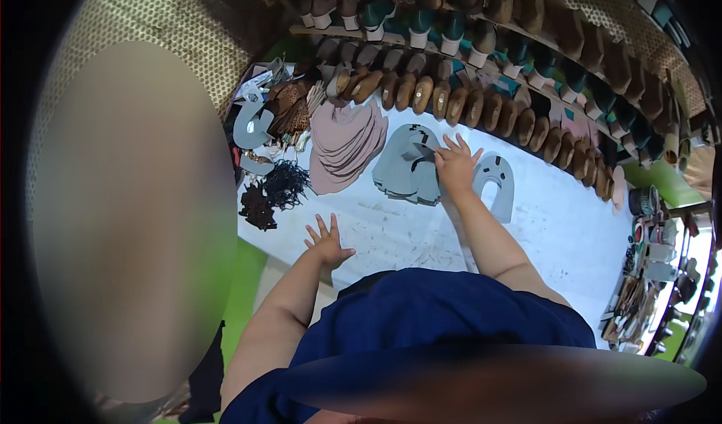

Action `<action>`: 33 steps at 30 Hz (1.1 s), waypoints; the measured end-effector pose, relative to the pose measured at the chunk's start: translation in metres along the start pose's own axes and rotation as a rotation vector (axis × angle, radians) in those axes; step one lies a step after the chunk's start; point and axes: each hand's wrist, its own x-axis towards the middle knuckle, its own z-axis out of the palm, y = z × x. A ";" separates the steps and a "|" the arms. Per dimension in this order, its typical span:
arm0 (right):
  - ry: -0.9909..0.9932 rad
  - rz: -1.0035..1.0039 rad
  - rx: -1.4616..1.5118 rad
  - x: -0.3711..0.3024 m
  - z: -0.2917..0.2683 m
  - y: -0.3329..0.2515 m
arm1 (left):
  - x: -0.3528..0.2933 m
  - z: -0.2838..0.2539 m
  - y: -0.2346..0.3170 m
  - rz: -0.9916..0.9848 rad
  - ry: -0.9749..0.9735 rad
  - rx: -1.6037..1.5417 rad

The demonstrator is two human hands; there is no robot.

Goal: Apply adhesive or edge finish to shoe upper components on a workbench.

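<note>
My right hand (456, 170) is over the table, its fingers spread. It is at the right edge of a stack of grey shoe-upper pieces (402, 177) with black marks on top; whether it touches them I cannot tell. A dark grey pointed shape (423, 152) shows by its fingers. Just right of the hand lies a single grey U-shaped piece (508, 198) with small black marks. Near the front edge, my left hand (326, 248) hovers with fingers apart, holding nothing. A fanned pile of pink pieces (346, 149) lies beyond it.
Wooden shoe lasts (423, 93) line the white table's (556, 232) back edge, below shelves of more lasts and shoes (451, 33). Black strips (286, 183) and brown patterned pieces (289, 104) heap at the left. Tools and a dark round container (644, 200) crowd the right side.
</note>
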 end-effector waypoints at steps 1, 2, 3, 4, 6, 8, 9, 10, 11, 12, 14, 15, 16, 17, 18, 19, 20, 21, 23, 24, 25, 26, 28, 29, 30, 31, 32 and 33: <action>0.001 -0.007 0.041 -0.004 -0.003 -0.004 | -0.003 -0.001 0.000 -0.001 -0.001 0.000; 0.002 -0.036 0.078 -0.007 -0.009 -0.012 | -0.003 -0.002 -0.002 0.006 0.010 -0.005; 0.013 -0.045 0.072 -0.011 -0.016 -0.018 | -0.003 -0.001 -0.003 0.016 0.004 -0.013; -0.023 -0.088 0.068 -0.014 -0.023 -0.023 | -0.005 -0.001 -0.003 0.027 -0.001 -0.019; -0.081 -0.160 0.089 -0.021 -0.039 -0.036 | -0.014 -0.004 0.001 0.031 0.011 -0.013; -0.100 -0.213 0.095 -0.031 -0.056 -0.055 | -0.018 -0.007 0.002 0.040 0.023 -0.004; -0.139 -0.255 0.109 -0.037 -0.066 -0.066 | -0.019 -0.006 0.000 0.035 0.007 -0.017; -0.182 -0.259 0.101 -0.041 -0.076 -0.078 | -0.019 -0.005 -0.002 0.031 -0.011 -0.030; -0.173 -0.261 0.091 -0.046 -0.086 -0.087 | -0.018 -0.004 -0.004 0.042 -0.005 -0.030; -0.230 -0.274 0.085 -0.051 -0.096 -0.095 | -0.016 -0.004 -0.006 0.051 -0.008 -0.039; -0.283 -0.286 0.071 -0.060 -0.111 -0.112 | -0.018 -0.005 -0.008 0.069 -0.009 -0.048; -0.341 -0.292 0.071 -0.065 -0.118 -0.120 | -0.021 -0.006 -0.007 0.080 0.019 -0.077; -0.400 -0.298 0.071 -0.069 -0.122 -0.128 | -0.024 -0.005 -0.008 0.091 0.047 -0.108; -0.396 -0.297 0.065 -0.075 -0.126 -0.138 | -0.024 0.002 -0.013 0.098 0.048 -0.108; -0.443 -0.323 0.068 -0.076 -0.126 -0.148 | -0.017 0.010 -0.019 0.137 0.126 -0.156; -0.493 -0.352 0.073 -0.077 -0.124 -0.158 | -0.014 0.019 -0.026 0.173 0.205 -0.207; -0.561 -0.380 0.061 -0.075 -0.114 -0.163 | -0.019 0.024 -0.027 0.182 0.306 -0.259; -0.633 -0.418 0.040 -0.073 -0.108 -0.171 | -0.014 0.035 -0.037 0.194 0.317 -0.276; -0.776 -0.433 -0.052 -0.063 -0.071 -0.179 | 0.004 0.051 -0.055 0.367 0.489 -0.266; -0.827 -0.440 -0.063 -0.060 -0.038 -0.170 | -0.014 0.040 -0.057 0.411 0.517 -0.258; -0.888 -0.437 -0.136 -0.058 -0.014 -0.186 | -0.012 0.041 -0.067 0.396 0.517 -0.276; -0.947 -0.431 -0.209 -0.056 0.009 -0.202 | -0.009 0.041 -0.080 0.374 0.588 -0.223; -0.870 -0.404 -0.251 -0.067 0.066 -0.211 | -0.005 0.034 -0.107 0.346 0.710 -0.177; -0.786 -0.373 -0.288 -0.074 0.087 -0.225 | -0.001 0.030 -0.124 0.324 0.707 -0.180; -0.737 -0.439 -0.424 -0.083 0.102 -0.235 | 0.004 0.025 -0.140 0.295 0.765 -0.194; -0.748 -0.450 -0.412 -0.093 0.114 -0.242 | 0.007 0.021 -0.157 0.269 0.824 -0.205; -0.630 -0.530 -0.381 -0.105 0.130 -0.241 | 0.008 0.017 -0.174 0.239 0.855 -0.236; -0.506 -0.605 -0.350 -0.116 0.139 -0.243 | 0.010 0.012 -0.191 0.212 0.895 -0.258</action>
